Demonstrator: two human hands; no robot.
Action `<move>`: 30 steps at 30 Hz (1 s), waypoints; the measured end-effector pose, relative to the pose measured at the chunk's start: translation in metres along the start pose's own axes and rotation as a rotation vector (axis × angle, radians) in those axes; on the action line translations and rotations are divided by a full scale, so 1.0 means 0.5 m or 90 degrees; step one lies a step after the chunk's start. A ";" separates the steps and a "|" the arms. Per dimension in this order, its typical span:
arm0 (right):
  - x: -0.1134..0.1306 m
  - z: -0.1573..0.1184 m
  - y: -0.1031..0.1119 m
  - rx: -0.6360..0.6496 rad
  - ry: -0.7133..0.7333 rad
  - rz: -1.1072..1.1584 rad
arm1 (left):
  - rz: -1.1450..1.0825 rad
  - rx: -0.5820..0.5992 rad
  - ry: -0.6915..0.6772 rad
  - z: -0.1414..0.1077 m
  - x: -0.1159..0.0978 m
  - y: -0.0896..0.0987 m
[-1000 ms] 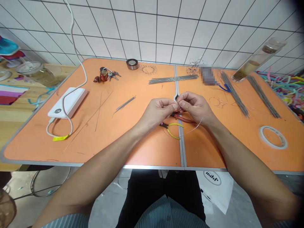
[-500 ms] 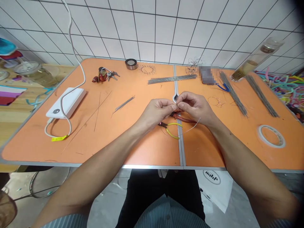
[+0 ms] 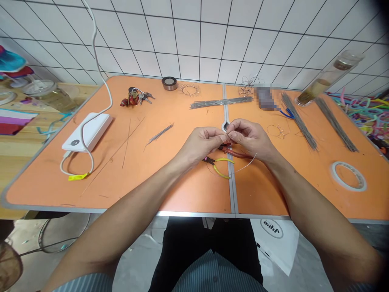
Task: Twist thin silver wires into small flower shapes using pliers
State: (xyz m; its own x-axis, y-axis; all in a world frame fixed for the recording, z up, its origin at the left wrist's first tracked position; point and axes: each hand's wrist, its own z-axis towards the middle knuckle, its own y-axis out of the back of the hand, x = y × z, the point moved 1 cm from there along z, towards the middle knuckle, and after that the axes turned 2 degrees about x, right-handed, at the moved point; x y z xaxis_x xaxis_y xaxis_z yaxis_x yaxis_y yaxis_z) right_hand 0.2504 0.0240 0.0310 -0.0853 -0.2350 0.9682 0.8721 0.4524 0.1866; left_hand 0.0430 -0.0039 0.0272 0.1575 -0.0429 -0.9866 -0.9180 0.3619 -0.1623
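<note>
Orange table [image 3: 188, 190] under all. Left hand [image 3: 199, 144] and right hand [image 3: 252, 140] meet over table middle, fingertips close together. Both pinch tiny bit, looks like part of thin wire; fingers hide most. Red-handled pliers [image 3: 238, 153] lie under right hand. Yellow-handled pliers [image 3: 225, 159] lie just beside, nearer person. Thin wire [image 3: 249, 164] curves out over table, bent, so may spring if let go.

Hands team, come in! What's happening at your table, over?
Left hand, right hand: fingertips together, pinching something tiny. Curved wire just below. Red-handled pliers, yellow-handled pliers crowding close. Over.
</note>
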 end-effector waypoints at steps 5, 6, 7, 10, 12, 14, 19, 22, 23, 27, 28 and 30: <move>-0.001 -0.002 0.000 0.007 0.002 0.001 | 0.017 -0.004 0.010 -0.001 -0.001 0.003; -0.002 -0.001 0.000 0.006 -0.002 0.002 | 0.019 -0.006 0.013 -0.001 -0.001 0.003; -0.002 -0.001 0.000 0.005 -0.007 0.003 | 0.020 -0.006 0.013 -0.001 -0.001 0.003; -0.003 0.001 -0.001 0.003 -0.007 0.005 | 0.018 0.004 0.004 -0.001 -0.001 0.002; -0.003 0.001 -0.001 0.001 -0.001 0.002 | 0.019 0.009 0.002 -0.001 0.000 0.003; -0.002 0.001 0.000 0.001 0.006 -0.005 | 0.020 0.009 0.005 -0.001 0.000 0.003; 0.000 0.001 0.002 0.001 0.042 -0.041 | 0.026 0.000 0.013 -0.003 -0.002 0.002; 0.001 0.001 0.002 -0.004 0.047 -0.064 | 0.022 -0.001 0.021 -0.003 -0.002 0.000; 0.002 0.000 0.002 -0.004 0.046 -0.068 | 0.020 0.000 0.025 -0.003 -0.002 -0.001; 0.006 -0.001 0.001 -0.011 0.050 -0.078 | 0.015 0.003 0.029 -0.003 -0.001 0.000; 0.007 -0.002 0.000 -0.017 0.054 -0.088 | 0.016 0.003 0.028 -0.003 -0.001 0.000; 0.011 -0.003 0.000 -0.027 0.076 -0.125 | 0.021 0.003 0.027 -0.002 -0.001 0.001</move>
State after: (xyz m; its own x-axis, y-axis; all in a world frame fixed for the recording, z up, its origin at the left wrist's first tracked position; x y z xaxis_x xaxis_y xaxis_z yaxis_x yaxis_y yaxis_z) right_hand 0.2507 0.0215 0.0362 -0.2001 -0.4168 0.8867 0.8640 0.3518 0.3604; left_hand 0.0420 -0.0048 0.0274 0.1122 -0.0699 -0.9912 -0.9208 0.3676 -0.1301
